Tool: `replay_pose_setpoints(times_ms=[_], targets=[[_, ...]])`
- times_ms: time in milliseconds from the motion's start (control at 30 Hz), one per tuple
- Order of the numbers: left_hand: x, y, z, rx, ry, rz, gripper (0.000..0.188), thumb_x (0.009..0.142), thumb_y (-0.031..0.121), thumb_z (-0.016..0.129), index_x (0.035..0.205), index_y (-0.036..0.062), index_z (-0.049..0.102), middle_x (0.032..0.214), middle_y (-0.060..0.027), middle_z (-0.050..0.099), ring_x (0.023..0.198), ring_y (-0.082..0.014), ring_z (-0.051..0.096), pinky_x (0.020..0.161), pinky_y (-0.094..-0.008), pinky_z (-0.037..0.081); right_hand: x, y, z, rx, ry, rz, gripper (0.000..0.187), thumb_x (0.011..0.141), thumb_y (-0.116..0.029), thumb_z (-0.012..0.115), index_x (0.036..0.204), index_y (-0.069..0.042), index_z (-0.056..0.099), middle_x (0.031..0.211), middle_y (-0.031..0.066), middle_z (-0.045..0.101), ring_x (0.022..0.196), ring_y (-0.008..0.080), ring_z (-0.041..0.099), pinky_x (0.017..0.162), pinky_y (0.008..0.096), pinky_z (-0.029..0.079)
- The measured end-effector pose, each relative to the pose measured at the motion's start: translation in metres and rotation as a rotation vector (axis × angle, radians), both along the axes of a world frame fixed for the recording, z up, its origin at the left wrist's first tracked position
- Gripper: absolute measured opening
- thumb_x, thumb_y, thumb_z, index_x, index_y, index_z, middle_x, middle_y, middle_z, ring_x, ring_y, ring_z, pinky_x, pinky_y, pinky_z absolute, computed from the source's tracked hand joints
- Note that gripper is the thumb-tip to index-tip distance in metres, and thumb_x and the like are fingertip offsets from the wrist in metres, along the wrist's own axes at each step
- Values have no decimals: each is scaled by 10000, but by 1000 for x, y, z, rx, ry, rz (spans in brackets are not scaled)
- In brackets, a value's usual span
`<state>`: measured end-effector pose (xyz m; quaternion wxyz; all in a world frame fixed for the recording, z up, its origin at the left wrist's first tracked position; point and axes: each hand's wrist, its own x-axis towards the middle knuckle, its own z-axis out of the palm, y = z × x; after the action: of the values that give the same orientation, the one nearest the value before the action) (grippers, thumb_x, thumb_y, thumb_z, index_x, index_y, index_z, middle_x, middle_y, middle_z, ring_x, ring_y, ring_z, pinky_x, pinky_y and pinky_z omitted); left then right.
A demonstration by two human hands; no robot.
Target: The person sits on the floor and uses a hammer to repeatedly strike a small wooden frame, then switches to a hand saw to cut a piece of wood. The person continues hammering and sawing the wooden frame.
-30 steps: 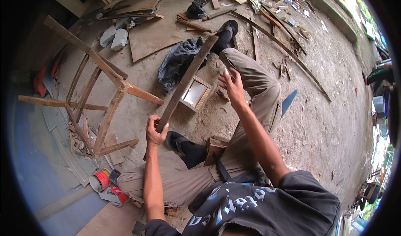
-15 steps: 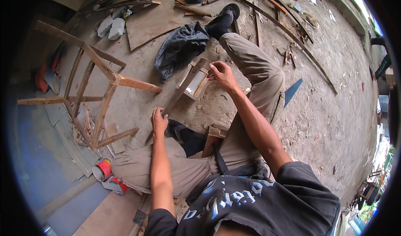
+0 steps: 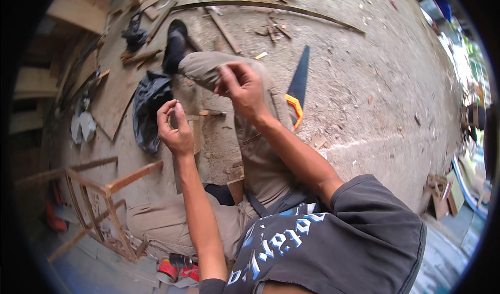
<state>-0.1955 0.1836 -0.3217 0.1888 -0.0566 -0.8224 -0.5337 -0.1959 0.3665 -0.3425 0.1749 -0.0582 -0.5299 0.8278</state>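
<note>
My left hand [image 3: 175,130] is raised in front of the black plastic bag [image 3: 151,106], with thumb and forefinger brought together at the tips. Anything in that pinch is too small to make out. Over my bent right leg hangs my right hand [image 3: 242,88], fingers drawn in toward the thumb and slightly blurred; what they hold, if anything, cannot be seen. Behind my left hand a small wooden frame [image 3: 197,138] is partly hidden. A tool with a wooden handle [image 3: 210,113] lies close by it, between my two hands.
A handsaw [image 3: 299,80] with an orange handle lies right of my leg. At the left stands a wooden stool-like frame [image 3: 107,190]. Red cans [image 3: 167,269] are by my left knee. A long thin strip [image 3: 271,5] and wood scraps lie on the concrete floor farther off.
My left hand has come off the dark wooden strip and risen. Both hands are now pinched in the air. The view has swung right, bringing the saw's orange handle into sight.
</note>
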Motion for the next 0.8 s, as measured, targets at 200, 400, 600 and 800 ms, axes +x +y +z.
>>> replay_pose_setpoints(times_ms=[200, 400, 600, 800], targets=[[0, 82, 42, 116, 109, -147, 121, 932, 83, 635, 995, -20, 644, 977, -80, 669, 890, -155, 628, 825, -277, 488, 49, 136, -110, 549, -434, -567, 203, 933, -194, 635, 916, 9, 627, 765, 147, 676, 704, 212, 667, 659, 348, 520], [17, 114, 32, 177, -24, -220, 95, 918, 60, 641, 975, -16, 645, 974, -87, 669, 902, -163, 632, 830, -281, 493, 131, 114, -288, 1301, -761, -159, 304, 854, -243, 655, 1052, -18, 600, 987, 151, 617, 928, 300, 615, 787, 419, 489], [19, 116, 36, 50, 80, -260, 76, 897, 34, 651, 956, -14, 649, 972, -94, 673, 909, -177, 625, 851, -293, 479, 148, 115, -304, 1665, -1019, -11, 366, 808, -246, 675, 1090, -34, 575, 1036, 140, 575, 999, 292, 579, 846, 427, 450], [-35, 22, -12, -22, 98, 71, 167, 926, 152, 655, 992, -1, 666, 954, -68, 677, 867, -162, 608, 814, -289, 474, 140, 157, -220, 1096, -654, -353, 400, 813, -152, 669, 1156, 20, 559, 1049, 232, 602, 921, 363, 622, 779, 436, 497]])
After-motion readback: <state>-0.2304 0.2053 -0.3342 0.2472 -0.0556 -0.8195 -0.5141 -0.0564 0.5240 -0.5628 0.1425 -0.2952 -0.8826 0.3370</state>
